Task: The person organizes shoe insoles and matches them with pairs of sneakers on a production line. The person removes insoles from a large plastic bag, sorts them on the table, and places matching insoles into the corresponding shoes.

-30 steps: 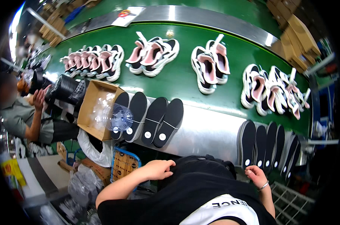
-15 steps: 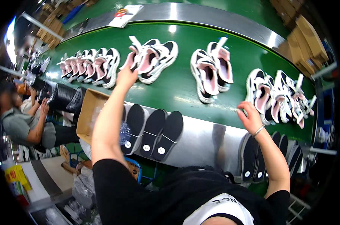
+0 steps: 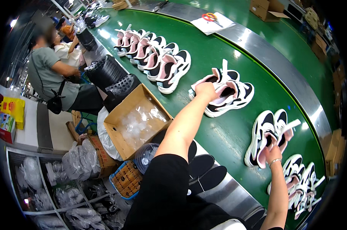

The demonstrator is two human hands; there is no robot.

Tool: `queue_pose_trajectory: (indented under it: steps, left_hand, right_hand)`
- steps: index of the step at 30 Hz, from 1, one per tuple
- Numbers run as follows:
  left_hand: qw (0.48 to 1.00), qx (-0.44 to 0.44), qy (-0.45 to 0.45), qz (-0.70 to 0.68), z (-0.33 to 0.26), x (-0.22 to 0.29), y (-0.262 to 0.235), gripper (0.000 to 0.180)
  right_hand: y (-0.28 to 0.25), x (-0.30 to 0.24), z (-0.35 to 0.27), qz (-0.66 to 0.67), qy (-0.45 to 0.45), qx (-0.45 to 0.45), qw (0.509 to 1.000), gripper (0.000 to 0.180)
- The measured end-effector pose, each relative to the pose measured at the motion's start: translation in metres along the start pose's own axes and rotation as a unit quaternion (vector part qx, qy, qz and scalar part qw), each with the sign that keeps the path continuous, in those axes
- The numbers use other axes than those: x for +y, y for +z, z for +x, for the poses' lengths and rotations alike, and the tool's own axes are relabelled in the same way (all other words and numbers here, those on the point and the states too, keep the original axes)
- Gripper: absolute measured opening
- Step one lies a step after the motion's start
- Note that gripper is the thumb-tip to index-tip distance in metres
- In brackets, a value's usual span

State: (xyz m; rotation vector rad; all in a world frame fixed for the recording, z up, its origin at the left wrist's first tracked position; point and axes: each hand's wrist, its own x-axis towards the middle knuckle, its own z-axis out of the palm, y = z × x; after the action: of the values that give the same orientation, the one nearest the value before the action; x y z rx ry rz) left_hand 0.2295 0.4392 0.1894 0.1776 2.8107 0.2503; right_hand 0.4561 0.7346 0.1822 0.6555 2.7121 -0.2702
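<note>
My left hand (image 3: 206,92) is closed on the heel end of a white, black and pink sneaker (image 3: 234,97), one of a pair standing together on the green belt. A white strip sticks up from that pair. Farther right, my right hand (image 3: 273,154), with a bracelet at the wrist, pinches the heel of another sneaker (image 3: 258,140). Its mate (image 3: 281,126) stands against it, with a white strip poking out. Both hands' fingertips are partly hidden in the shoe openings.
Several like sneakers (image 3: 169,69) line the belt (image 3: 219,140) at left, and more (image 3: 296,176) at right. Black insoles (image 3: 209,178) lie on the near metal ledge. An open carton (image 3: 112,132) holds clear plastic pieces. Orange-handled scissors (image 3: 210,17) rest on white sheets. A person (image 3: 53,73) works at left.
My view has swung toward the left. The right hand has gone from above the belt, fingers apart, to the heel of a sneaker in the middle pair. My left hand stays on its sneaker.
</note>
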Motion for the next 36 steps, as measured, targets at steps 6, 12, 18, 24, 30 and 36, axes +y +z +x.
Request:
queue_pose_trajectory:
  steps: [6,12,18,24,30,36]
  left_hand:
    - [0.993,0.109,0.029,-0.021,0.009,0.018,0.006,0.043]
    - [0.971,-0.11,0.21,0.024,-0.001,0.064,0.019,0.033]
    - [0.964,-0.132,0.233,-0.001,-0.092,0.143,0.054,0.049]
    - [0.929,-0.18,0.313,-0.076,-0.158,0.218,0.105,0.059]
    - [0.936,-0.173,0.278,-0.127,-0.163,0.266,0.119,0.064]
    - [0.867,-0.265,0.298,-0.299,-0.149,0.244,0.12,0.054]
  right_hand:
    - [-0.01,-0.009,-0.01,-0.039,0.041,0.028,0.998,0.039]
    - [-0.021,-0.001,-0.009,0.058,0.04,-0.007,0.997,0.026]
    - [-0.004,0.067,-0.062,0.09,0.124,0.058,0.986,0.026]
    - [-0.003,0.125,-0.082,0.053,0.17,0.033,0.983,0.027]
    - [-0.008,0.169,-0.055,0.035,0.156,0.061,0.985,0.029]
    - [-0.019,0.185,-0.126,0.0,-0.043,0.382,0.923,0.033]
